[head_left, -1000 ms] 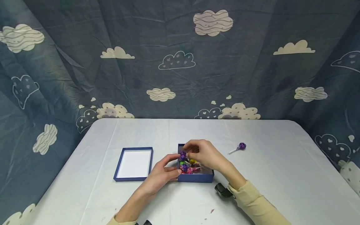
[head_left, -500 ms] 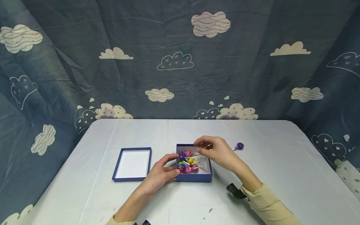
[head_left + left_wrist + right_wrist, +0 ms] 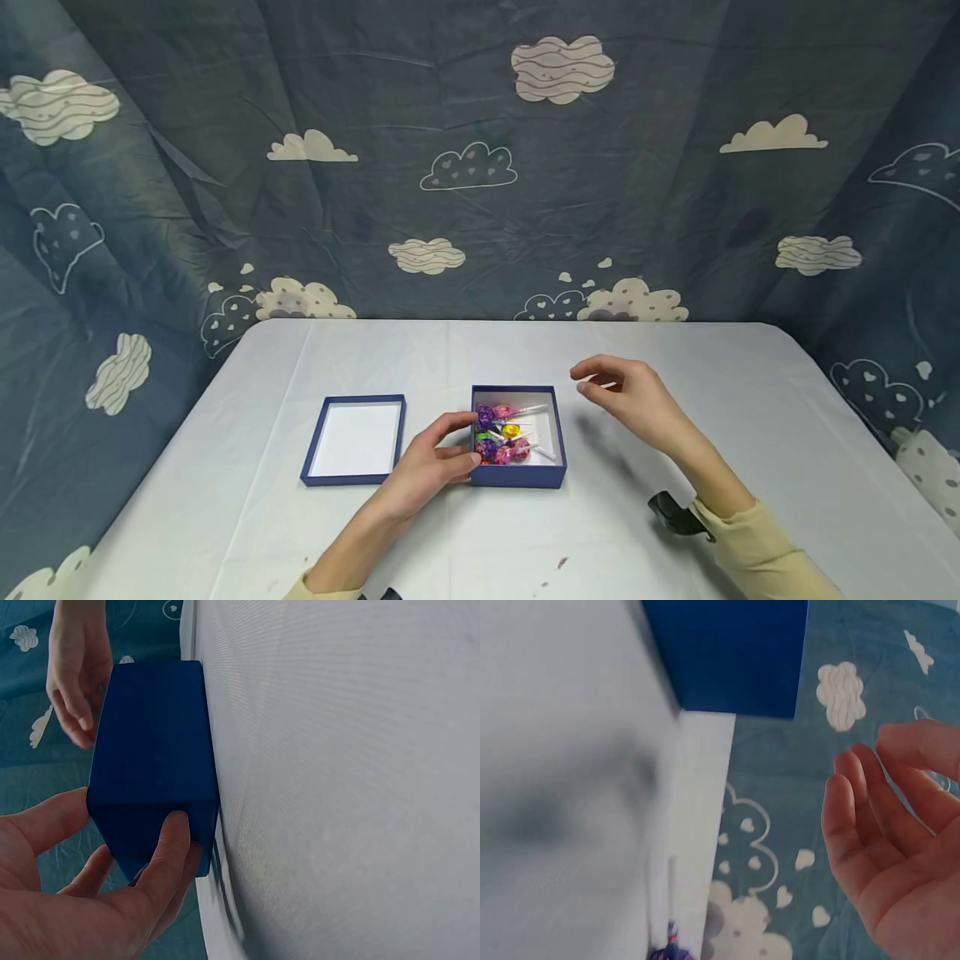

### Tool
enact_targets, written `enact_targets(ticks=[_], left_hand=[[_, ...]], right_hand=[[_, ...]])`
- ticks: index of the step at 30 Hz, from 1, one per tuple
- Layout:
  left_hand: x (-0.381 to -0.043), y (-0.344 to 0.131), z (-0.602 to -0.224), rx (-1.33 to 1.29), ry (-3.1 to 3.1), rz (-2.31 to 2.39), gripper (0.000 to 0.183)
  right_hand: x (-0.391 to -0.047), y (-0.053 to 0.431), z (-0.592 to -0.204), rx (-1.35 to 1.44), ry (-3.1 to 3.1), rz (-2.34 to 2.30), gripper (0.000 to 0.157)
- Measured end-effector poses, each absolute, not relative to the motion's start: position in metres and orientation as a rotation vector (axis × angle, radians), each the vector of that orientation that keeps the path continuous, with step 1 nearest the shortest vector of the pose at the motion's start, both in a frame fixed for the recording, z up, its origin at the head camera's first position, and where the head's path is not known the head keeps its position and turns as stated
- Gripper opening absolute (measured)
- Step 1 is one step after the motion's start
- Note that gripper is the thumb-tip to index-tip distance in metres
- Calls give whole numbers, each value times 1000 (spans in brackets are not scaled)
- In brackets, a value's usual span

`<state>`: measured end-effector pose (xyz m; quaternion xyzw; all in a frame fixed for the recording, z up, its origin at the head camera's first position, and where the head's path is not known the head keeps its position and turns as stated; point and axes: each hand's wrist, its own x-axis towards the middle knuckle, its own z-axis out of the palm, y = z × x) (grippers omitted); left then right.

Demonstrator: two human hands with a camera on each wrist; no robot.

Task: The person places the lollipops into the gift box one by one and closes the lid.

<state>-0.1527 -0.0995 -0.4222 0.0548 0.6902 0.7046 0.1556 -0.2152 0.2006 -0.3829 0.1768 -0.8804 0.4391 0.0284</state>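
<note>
A blue box (image 3: 517,476) with a white inside stands on the table, with several wrapped lollipops (image 3: 504,452) at its left side, sticks pointing right. My left hand (image 3: 431,458) grips the box at its left side and near left corner. In the left wrist view, fingers (image 3: 174,836) curve against the box's blue wall. My right hand (image 3: 637,400) hovers right of the box, fingers loosely bent and holding nothing. A purple lollipop (image 3: 671,951) lies on the table at the bottom of the right wrist view; in the head view my right hand hides it.
The box's blue-rimmed lid (image 3: 354,481) lies left of the box, white inside up. A white cloth covers the table (image 3: 225,500). A dark curtain with clouds (image 3: 480,92) hangs behind it. A black wrist camera (image 3: 675,512) sits at the right cuff.
My right hand has let go of a purple lollipop inside the box and moved off to the right. It now covers the loose lollipop on the table. My left hand stays on the box.
</note>
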Motion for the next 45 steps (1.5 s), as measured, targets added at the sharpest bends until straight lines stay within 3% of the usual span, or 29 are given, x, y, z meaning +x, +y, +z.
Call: enact_targets(ticks=[36, 45], left_hand=[[-153, -100, -425, 167, 1985, 2017, 54], [-152, -99, -425, 178, 1979, 2028, 54]], right_hand=[[-224, 274, -414, 119, -2823, 1056, 24], [-236, 276, -423, -47, -2888, 1253, 38]])
